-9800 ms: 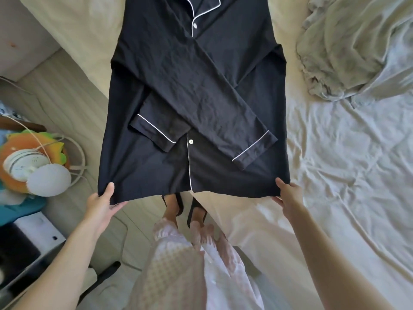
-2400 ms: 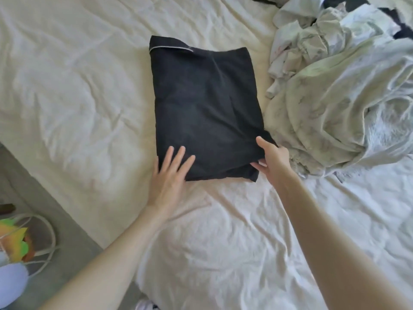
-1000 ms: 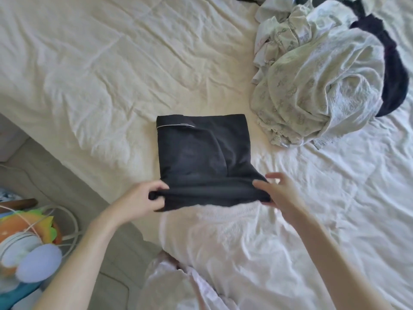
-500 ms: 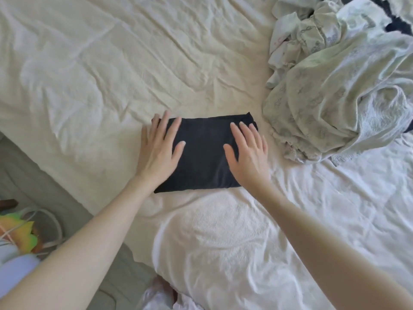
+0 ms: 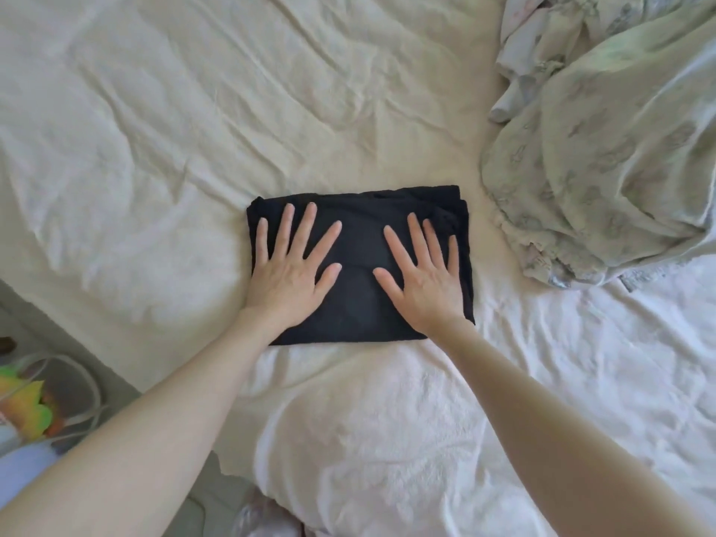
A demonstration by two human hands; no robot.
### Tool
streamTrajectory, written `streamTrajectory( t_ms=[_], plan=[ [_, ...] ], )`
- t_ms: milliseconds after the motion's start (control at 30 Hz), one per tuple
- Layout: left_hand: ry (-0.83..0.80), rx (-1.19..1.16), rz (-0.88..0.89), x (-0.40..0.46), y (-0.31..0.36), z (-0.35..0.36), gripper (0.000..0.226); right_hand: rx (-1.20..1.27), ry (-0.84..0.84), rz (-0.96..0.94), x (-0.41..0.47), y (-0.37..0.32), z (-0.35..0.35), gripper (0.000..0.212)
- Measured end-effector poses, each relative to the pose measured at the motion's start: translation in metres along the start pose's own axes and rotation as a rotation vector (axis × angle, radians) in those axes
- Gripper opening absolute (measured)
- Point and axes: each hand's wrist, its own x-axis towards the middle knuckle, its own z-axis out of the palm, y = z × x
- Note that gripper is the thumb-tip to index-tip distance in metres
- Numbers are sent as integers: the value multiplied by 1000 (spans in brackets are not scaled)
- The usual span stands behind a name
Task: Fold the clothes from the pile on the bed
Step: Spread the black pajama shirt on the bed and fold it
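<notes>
A black shirt [image 5: 358, 273] lies folded into a small rectangle in the middle of the bed [image 5: 162, 141]. My left hand [image 5: 292, 265] lies flat on its left half with the fingers spread. My right hand [image 5: 420, 273] lies flat on its right half, fingers spread too. Both palms press the fabric down. A pile of crumpled pale green and white clothes [image 5: 604, 149] sits on the bed to the right, a short way from the shirt.
The bed's left edge [image 5: 58, 304] runs diagonally at the lower left, with grey floor [image 5: 15, 323] beyond it. A colourful toy and a white hoop [image 5: 46, 401] lie on the floor there. Wrinkled white sheet [image 5: 387, 439] covers the near side.
The shirt went from spread out, to a long fold, to this small rectangle. In the last half second both hands slid slightly down and spread wider on it.
</notes>
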Motion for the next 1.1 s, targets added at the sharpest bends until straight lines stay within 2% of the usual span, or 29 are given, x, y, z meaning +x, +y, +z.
streamTrajectory(
  t_ms=[67,100,133,200,233,300,367,400,500,633,800,1100],
  plan=[
    [38,-185,13,-5,0,-17,57,179,23,0,-8,-3,-18,56],
    [107,-350,8,-10,0,-26,53,313,105,30,-14,-3,-28,50],
    [193,-532,-34,-17,-2,-34,49,429,228,101,-21,1,-38,42],
    [337,-850,-249,-33,-10,-45,43,589,402,374,-31,14,-56,36],
    [364,-943,-408,-39,-14,-50,44,681,373,535,-32,24,-64,38],
    [254,-1088,-701,-43,-24,-52,47,979,102,789,-26,43,-77,49],
    [41,-1330,-841,-39,-33,-51,44,1208,-194,835,-17,53,-82,51],
    [-44,-1401,-844,-37,-36,-51,41,1236,-264,823,-12,55,-82,49],
    [-170,-1444,-779,-30,-41,-54,32,1258,-269,829,1,56,-80,53],
    [-196,-1476,-787,-26,-45,-56,33,1286,-332,848,10,53,-78,51],
    [-165,-1461,-820,-27,-44,-62,35,1286,-285,881,10,52,-82,20],
    [-43,-1434,-711,-62,-28,-122,17,1346,-280,843,-36,46,-125,13]
  ],
)
